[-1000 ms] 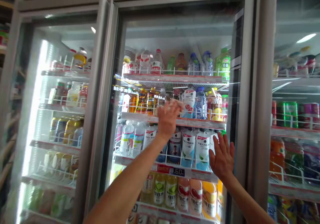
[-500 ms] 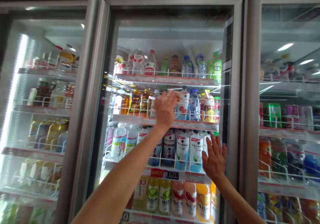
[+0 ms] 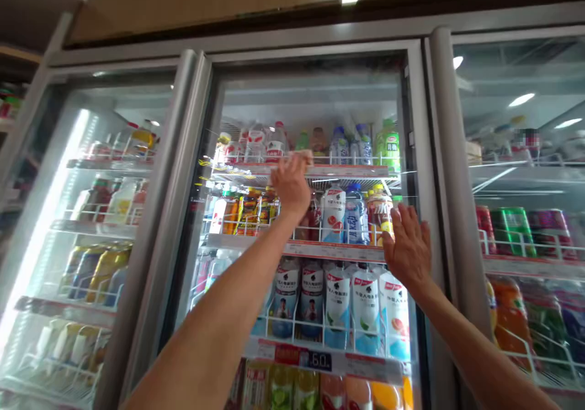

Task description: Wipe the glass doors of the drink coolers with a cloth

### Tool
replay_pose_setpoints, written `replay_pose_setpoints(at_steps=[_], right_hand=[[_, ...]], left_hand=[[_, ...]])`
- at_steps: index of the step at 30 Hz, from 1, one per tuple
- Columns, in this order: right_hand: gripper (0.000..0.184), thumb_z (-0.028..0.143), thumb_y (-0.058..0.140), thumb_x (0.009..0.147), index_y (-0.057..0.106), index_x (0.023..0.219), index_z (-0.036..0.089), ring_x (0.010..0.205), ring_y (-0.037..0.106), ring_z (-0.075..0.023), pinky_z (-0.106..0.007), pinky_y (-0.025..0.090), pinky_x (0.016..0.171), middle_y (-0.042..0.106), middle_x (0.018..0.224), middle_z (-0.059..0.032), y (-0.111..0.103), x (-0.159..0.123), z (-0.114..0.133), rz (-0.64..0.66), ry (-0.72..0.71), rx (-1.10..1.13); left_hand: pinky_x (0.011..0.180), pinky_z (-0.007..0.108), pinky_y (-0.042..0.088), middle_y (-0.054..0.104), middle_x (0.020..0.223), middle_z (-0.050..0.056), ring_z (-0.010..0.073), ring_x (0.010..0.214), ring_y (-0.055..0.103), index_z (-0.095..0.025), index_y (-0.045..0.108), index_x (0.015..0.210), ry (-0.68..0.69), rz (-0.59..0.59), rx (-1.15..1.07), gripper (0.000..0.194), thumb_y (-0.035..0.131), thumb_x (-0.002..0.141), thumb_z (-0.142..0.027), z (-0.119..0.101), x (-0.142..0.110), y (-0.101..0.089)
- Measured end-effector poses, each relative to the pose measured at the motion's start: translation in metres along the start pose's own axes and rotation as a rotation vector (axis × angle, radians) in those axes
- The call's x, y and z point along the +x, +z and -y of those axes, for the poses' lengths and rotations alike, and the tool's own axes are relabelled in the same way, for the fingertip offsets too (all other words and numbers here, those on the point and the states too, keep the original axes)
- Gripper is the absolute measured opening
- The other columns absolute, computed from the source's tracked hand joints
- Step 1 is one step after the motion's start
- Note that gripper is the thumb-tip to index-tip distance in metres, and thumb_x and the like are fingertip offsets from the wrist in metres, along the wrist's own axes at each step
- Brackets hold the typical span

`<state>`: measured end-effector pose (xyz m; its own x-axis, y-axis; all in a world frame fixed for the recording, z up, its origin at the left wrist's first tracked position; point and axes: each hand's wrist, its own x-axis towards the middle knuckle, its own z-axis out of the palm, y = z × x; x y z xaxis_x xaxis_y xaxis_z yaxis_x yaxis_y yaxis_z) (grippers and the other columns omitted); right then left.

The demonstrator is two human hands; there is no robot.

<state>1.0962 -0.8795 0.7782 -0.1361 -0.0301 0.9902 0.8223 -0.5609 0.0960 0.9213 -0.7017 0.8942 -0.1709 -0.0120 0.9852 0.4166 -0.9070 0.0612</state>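
Note:
My left hand [image 3: 291, 184] is raised to the middle glass door [image 3: 311, 96] of a drinks fridge, in front of the upper shelves. Its fingers, somewhat blurred, press a small pale cloth [image 3: 305, 155] to the glass. Farther right and a little lower, my right hand [image 3: 410, 248] lies flat with fingers spread near the door's right frame [image 3: 429, 166], holding nothing. Behind the glass stand rows of bottles, among them white-and-blue bottles [image 3: 337, 303] on the third shelf and a blue-capped bottle [image 3: 355, 215] above them.
A metal door handle [image 3: 167, 172] runs down on the left, another upright bar [image 3: 457, 184] on the right. Neighbouring fridge doors on both sides show cans [image 3: 514, 230] and bottles. A brown panel [image 3: 219, 2] spans the top.
The view has tilted upward. My left hand with the cloth has moved up the glass, toward the top shelf's front edge. My right hand has shifted higher and slightly right.

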Motion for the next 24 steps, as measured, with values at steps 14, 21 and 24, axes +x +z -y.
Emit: replay_pose_setpoints(at_steps=[14, 21, 24], right_hand=[[0.057, 0.029, 0.04, 0.087, 0.029, 0.141, 0.013, 0.135, 0.028, -0.0289, -0.053, 0.027, 0.105, 0.036, 0.143, -0.0161, 0.003, -0.006, 0.001, -0.06, 0.027, 0.014], [0.054, 0.028, 0.038, 0.087, 0.032, 0.139, 0.014, 0.134, 0.031, -0.0276, -0.051, 0.029, 0.105, 0.038, 0.142, -0.0152, 0.002, -0.007, -0.002, -0.069, 0.0, -0.003], [0.054, 0.027, 0.038, 0.087, 0.033, 0.139, 0.014, 0.134, 0.031, -0.0274, -0.051, 0.028, 0.105, 0.039, 0.141, -0.0152, 0.002, -0.008, -0.004, -0.073, -0.004, 0.013]], left_hand=[[0.101, 0.056, 0.031, 0.055, 0.128, 0.005, 0.0289, 0.127, 0.037, -0.02, 0.059, 0.117, -0.168, -0.122, 0.012, 0.041, 0.033, 0.086, -0.014, 0.038, 0.034, -0.007], [0.103, 0.053, 0.031, 0.051, 0.133, -0.005, 0.0238, 0.13, 0.035, -0.033, 0.057, 0.118, 0.51, 0.179, -0.06, 0.037, 0.034, 0.091, -0.022, -0.085, -0.022, 0.031], [0.104, 0.053, 0.03, 0.047, 0.136, -0.007, 0.0226, 0.132, 0.033, -0.035, 0.055, 0.119, 0.536, 0.213, -0.034, 0.037, 0.035, 0.091, -0.022, -0.071, -0.021, 0.025]])
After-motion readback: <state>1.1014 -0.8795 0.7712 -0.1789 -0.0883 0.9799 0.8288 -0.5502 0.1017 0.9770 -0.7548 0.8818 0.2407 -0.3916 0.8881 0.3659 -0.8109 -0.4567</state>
